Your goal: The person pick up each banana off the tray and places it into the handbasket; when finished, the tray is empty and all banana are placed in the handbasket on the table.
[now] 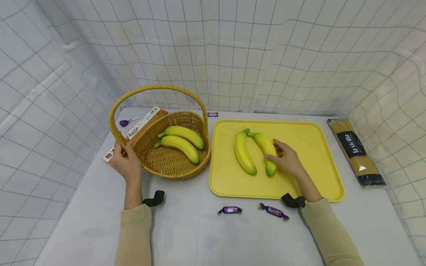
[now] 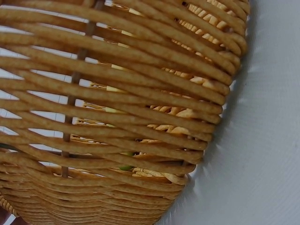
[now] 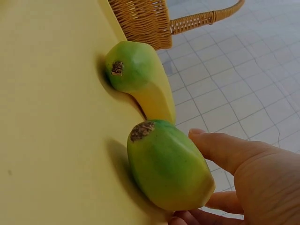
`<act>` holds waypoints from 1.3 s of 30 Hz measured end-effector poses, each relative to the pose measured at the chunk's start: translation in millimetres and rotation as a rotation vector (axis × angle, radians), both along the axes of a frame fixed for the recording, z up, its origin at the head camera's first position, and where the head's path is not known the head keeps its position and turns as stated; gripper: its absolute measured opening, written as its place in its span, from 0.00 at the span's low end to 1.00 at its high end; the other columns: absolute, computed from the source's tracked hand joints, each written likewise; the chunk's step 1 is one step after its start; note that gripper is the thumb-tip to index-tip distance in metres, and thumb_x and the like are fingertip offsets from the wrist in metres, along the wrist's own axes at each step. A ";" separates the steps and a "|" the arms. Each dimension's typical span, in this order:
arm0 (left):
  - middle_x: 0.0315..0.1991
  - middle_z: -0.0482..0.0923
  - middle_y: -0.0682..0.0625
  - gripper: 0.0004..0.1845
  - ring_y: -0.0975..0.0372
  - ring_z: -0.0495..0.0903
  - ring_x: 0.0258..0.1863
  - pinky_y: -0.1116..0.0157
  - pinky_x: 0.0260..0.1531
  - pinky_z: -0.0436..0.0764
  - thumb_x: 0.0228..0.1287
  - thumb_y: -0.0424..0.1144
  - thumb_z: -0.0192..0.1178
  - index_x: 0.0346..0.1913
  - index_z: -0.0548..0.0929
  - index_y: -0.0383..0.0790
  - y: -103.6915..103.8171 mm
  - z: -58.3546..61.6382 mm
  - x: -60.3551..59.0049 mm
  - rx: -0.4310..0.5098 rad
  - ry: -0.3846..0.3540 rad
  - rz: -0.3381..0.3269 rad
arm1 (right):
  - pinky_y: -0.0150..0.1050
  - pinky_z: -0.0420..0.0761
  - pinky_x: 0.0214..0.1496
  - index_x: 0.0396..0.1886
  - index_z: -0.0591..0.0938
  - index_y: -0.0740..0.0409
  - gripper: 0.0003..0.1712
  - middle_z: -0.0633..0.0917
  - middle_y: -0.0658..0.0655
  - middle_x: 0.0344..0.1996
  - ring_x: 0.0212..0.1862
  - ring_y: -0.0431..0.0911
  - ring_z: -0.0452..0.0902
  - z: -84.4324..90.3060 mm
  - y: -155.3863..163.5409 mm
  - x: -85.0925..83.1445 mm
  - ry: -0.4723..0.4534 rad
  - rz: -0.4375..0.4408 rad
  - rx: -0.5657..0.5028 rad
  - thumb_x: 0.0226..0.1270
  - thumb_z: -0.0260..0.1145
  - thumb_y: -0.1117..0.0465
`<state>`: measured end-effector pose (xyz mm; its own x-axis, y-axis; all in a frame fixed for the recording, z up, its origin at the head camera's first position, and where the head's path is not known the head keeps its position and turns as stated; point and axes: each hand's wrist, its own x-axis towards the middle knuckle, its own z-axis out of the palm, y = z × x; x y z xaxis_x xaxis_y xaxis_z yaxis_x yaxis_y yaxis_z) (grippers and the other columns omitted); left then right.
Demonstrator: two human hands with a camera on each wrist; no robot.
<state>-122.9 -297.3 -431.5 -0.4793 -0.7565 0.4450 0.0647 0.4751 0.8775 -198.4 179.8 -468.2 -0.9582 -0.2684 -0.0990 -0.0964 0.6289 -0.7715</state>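
A wicker basket (image 1: 173,164) with a tall handle stands at the left and holds two yellow bananas (image 1: 181,136). My left hand (image 1: 124,160) grips its rim at the foot of the handle. The left wrist view shows only the basket's woven wall (image 2: 117,117) close up. On the yellow tray (image 1: 309,136) lie two more bananas. My right hand (image 1: 283,157) wraps thumb and fingers round the right banana (image 1: 264,143), near its green tip (image 3: 166,168). The left banana (image 1: 242,153) lies beside it untouched, its tip (image 3: 138,77) just beyond.
A pasta box (image 1: 143,125) lies behind the basket, with a purple sweet (image 1: 124,122) at the back left. Two purple wrapped sweets (image 1: 229,210) (image 1: 273,211) lie in front of the tray. A spaghetti pack (image 1: 356,151) lies right of it. Checked cloth walls surround the table.
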 end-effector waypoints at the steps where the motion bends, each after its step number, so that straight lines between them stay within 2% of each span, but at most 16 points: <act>1: 0.43 0.83 0.35 0.15 0.75 0.71 0.31 0.77 0.33 0.70 0.71 0.35 0.52 0.49 0.82 0.27 0.0 -0.1 0.2 0.001 0.001 0.001 | 0.57 0.73 0.60 0.75 0.57 0.65 0.47 0.72 0.70 0.64 0.61 0.63 0.70 -0.1 -0.3 0.0 0.002 0.001 0.003 0.65 0.68 0.50; 12: 0.46 0.83 0.35 0.15 0.76 0.71 0.32 0.77 0.34 0.70 0.71 0.34 0.52 0.51 0.82 0.28 -0.4 1.2 0.9 -0.003 -0.012 -0.003 | 0.57 0.71 0.63 0.74 0.60 0.66 0.44 0.72 0.72 0.64 0.61 0.63 0.70 0.0 -3.0 2.6 -0.011 -0.028 0.006 0.66 0.67 0.52; 28: 0.43 0.82 0.35 0.15 0.75 0.70 0.31 0.76 0.32 0.69 0.71 0.35 0.52 0.50 0.82 0.27 -1.1 1.0 0.7 -0.001 0.003 -0.006 | 0.53 0.77 0.56 0.73 0.64 0.63 0.38 0.76 0.70 0.61 0.58 0.62 0.74 2.9 -2.8 4.3 -0.007 -0.121 -0.012 0.66 0.65 0.56; 34: 0.42 0.83 0.36 0.15 0.75 0.71 0.30 0.76 0.32 0.69 0.71 0.35 0.53 0.50 0.83 0.28 -1.6 -0.1 0.4 0.002 0.005 -0.007 | 0.52 0.77 0.55 0.73 0.64 0.61 0.39 0.74 0.70 0.62 0.59 0.62 0.73 13.3 0.3 5.3 -0.022 -0.169 -0.026 0.66 0.65 0.56; 39: 0.41 0.82 0.38 0.15 0.75 0.71 0.30 0.76 0.32 0.69 0.70 0.35 0.53 0.48 0.83 0.27 -1.3 -0.8 0.0 0.002 0.006 -0.001 | 0.42 0.77 0.49 0.73 0.64 0.59 0.38 0.74 0.68 0.63 0.59 0.60 0.72 26.0 1.8 6.9 -0.009 -0.183 -0.029 0.65 0.66 0.56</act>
